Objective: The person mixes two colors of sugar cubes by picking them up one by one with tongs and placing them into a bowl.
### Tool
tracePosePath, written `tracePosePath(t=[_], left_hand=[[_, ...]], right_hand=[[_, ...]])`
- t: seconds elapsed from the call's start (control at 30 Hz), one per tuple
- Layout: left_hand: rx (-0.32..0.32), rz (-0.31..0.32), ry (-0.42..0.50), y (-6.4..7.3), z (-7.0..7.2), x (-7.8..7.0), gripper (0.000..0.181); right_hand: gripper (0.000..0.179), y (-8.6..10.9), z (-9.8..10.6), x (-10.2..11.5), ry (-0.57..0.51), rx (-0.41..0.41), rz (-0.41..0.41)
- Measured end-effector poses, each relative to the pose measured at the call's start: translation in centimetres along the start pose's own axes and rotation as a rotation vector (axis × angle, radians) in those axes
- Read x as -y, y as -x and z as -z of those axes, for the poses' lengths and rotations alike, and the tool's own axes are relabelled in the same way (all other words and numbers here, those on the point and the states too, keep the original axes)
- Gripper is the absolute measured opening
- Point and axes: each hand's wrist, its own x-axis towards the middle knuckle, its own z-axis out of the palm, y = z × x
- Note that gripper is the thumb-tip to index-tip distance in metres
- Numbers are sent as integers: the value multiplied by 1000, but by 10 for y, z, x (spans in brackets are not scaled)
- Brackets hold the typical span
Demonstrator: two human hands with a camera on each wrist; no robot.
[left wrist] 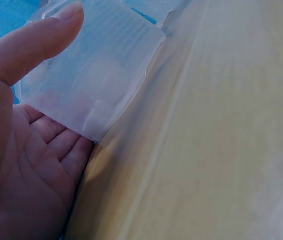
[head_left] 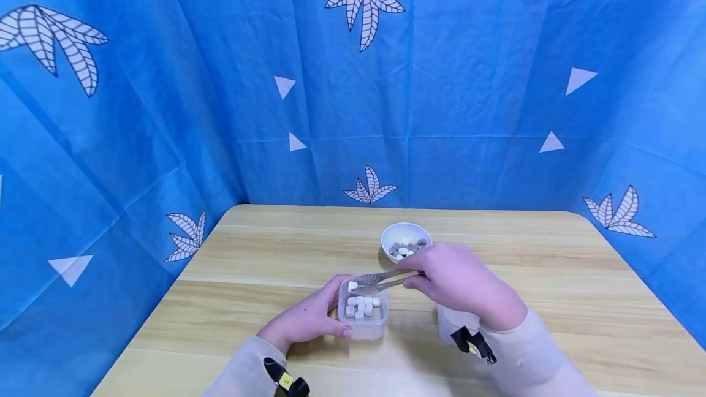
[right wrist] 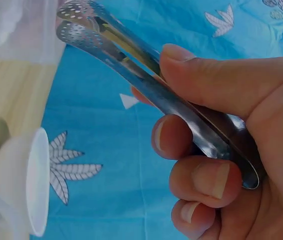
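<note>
My left hand (head_left: 314,317) grips a translucent plastic box (head_left: 368,331) by its left side, thumb at the near side and fingers round the far side. Several small white cubes (head_left: 361,307) lie in the box. In my right hand (head_left: 458,277) are metal tongs (right wrist: 146,82) with perforated ends, pinched between thumb and fingers. The tong tips reach over the box's far left corner, and a single white cube (head_left: 353,285) shows right by them. In the left wrist view the left thumb (left wrist: 36,45) overlaps the box wall.
Beyond the box stands a white bowl (head_left: 394,233) with brown and white pieces in it. A second translucent container (head_left: 449,326) is partly hidden under my right wrist. The wooden table (head_left: 265,250) ends at a blue patterned curtain (head_left: 469,78).
</note>
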Motion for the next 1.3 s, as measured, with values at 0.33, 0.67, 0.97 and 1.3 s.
tracePosePath(t=[0.33, 0.67, 0.97, 1.3], left_hand=[[0, -9, -17, 1, 1, -2, 86], [-6, 24, 5, 1, 0, -2, 87], [-15, 30, 0, 1, -1, -1, 86], [-17, 26, -2, 1, -1, -3, 87]], right_hand=[[24, 10, 16, -31, -3, -67, -115], [18, 16, 20, -56, 8, -51, -244], [15, 16, 10, -67, 57, -2, -320], [9, 12, 1, -67, 103, 36, -367]])
